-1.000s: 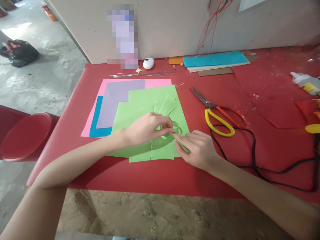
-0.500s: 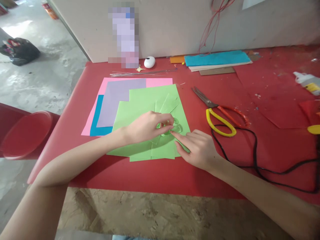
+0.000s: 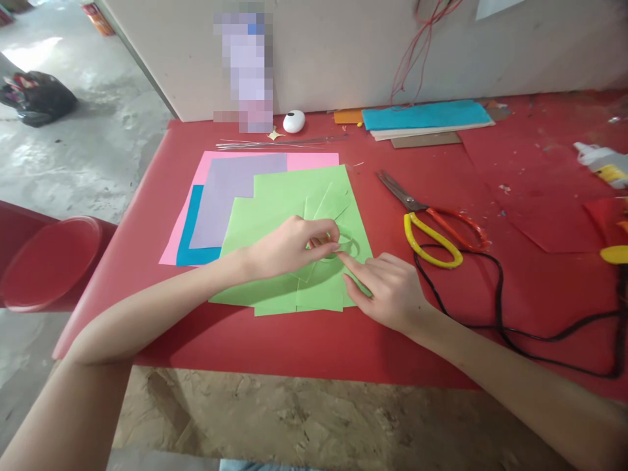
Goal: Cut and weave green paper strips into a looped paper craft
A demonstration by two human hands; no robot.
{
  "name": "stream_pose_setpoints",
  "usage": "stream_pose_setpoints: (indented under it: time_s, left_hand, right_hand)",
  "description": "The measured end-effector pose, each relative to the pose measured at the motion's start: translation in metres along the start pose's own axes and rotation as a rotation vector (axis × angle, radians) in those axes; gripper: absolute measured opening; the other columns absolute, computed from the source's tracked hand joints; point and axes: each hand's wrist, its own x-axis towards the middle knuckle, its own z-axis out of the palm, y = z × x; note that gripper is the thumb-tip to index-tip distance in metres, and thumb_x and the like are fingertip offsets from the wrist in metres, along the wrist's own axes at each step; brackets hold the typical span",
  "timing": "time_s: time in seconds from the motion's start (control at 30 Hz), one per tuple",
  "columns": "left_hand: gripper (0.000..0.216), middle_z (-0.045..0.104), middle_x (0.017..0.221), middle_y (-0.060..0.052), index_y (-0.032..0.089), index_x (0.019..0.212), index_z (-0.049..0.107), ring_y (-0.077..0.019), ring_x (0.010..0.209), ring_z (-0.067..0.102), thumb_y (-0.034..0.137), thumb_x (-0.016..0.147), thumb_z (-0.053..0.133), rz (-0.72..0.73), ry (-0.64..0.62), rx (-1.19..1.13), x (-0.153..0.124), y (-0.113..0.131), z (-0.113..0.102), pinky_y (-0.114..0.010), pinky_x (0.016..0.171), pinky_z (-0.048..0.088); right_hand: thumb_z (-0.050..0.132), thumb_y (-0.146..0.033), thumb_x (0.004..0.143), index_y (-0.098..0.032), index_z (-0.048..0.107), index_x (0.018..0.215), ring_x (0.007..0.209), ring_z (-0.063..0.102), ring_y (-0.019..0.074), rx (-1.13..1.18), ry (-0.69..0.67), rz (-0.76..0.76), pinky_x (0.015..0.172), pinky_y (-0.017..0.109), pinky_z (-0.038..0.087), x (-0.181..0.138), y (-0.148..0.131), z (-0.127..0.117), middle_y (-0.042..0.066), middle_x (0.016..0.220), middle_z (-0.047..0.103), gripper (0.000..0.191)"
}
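My left hand [image 3: 289,248] pinches a small curled loop of green paper strip [image 3: 343,245] over a stack of light green paper sheets [image 3: 294,196]. My right hand [image 3: 387,291] lies beside it on the sheets. Its index finger points at the loop and touches it, with the other fingers loosely curled. Under the green sheets lie a lilac sheet [image 3: 230,190], a blue sheet [image 3: 189,235] and a pink sheet [image 3: 314,159], all on the red table [image 3: 304,347].
Scissors with yellow and red handles [image 3: 432,226] lie right of the paper, over a black cable [image 3: 500,314]. A glue bottle [image 3: 601,160], a paper stack with a blue sheet on top [image 3: 424,118], thin wires [image 3: 275,142] and a white oval object [image 3: 293,121] sit further back. A red stool [image 3: 46,261] stands left.
My left hand has turned the green loop slightly and its fingers have closed more over it. My right hand has stayed almost still.
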Motion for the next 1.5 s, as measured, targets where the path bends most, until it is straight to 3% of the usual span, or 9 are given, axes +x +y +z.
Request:
stream_pose_setpoints:
  time_s: [0.4, 0.6, 0.83, 1.0, 1.5]
  left_hand:
    - [0.011, 0.066, 0.074, 0.001, 0.015, 0.079, 0.060, -0.0081, 0.065, 0.060, 0.020, 0.086, 0.052, 0.063, 0.044, 0.016, 0.001, -0.004, 0.002, -0.020, 0.064, 0.048]
    - [0.010, 0.067, 0.076, -0.002, 0.014, 0.078, 0.064, -0.0116, 0.071, 0.059, 0.022, 0.083, 0.059, 0.284, 0.134, 0.134, 0.001, -0.006, -0.009, -0.023, 0.066, 0.048]
    - [0.014, 0.069, 0.080, -0.006, 0.012, 0.081, 0.066, -0.0150, 0.075, 0.056, 0.014, 0.085, 0.054, 0.469, 0.063, 0.229, 0.002, -0.007, -0.018, -0.028, 0.070, 0.048]
    - [0.016, 0.069, 0.084, -0.007, 0.013, 0.084, 0.066, -0.0154, 0.077, 0.056, 0.014, 0.087, 0.050, 0.455, 0.031, 0.237, 0.003, -0.010, -0.021, -0.030, 0.074, 0.046]
    - [0.011, 0.071, 0.081, -0.003, 0.020, 0.077, 0.071, -0.0130, 0.078, 0.059, 0.015, 0.080, 0.061, 0.254, 0.038, -0.093, 0.009, -0.024, -0.022, -0.025, 0.070, 0.049]
  right_hand:
    - [0.051, -0.011, 0.081, -0.006, 0.068, 0.094, 0.044, 0.044, 0.0100, -0.010, -0.036, -0.001, 0.051, 0.026, 0.034, -0.001, 0.000, 0.001, -0.003, 0.047, 0.054, 0.023]
    - [0.052, -0.011, 0.080, -0.007, 0.067, 0.096, 0.045, 0.046, 0.0097, 0.004, -0.039, 0.004, 0.052, 0.026, 0.034, -0.003, 0.000, 0.002, -0.003, 0.049, 0.055, 0.022]
    - [0.051, -0.012, 0.081, -0.008, 0.068, 0.090, 0.046, 0.046, 0.0101, -0.013, -0.033, 0.006, 0.051, 0.026, 0.034, -0.003, 0.000, 0.004, -0.003, 0.048, 0.054, 0.020]
    - [0.051, -0.011, 0.081, -0.006, 0.068, 0.094, 0.045, 0.046, 0.0107, -0.005, -0.027, 0.000, 0.051, 0.027, 0.033, -0.002, 0.000, 0.003, -0.002, 0.047, 0.054, 0.022]
    - [0.054, -0.009, 0.078, -0.005, 0.069, 0.090, 0.045, 0.046, 0.0110, 0.011, -0.036, 0.000, 0.052, 0.027, 0.034, -0.001, 0.000, 0.001, -0.002, 0.049, 0.056, 0.020]
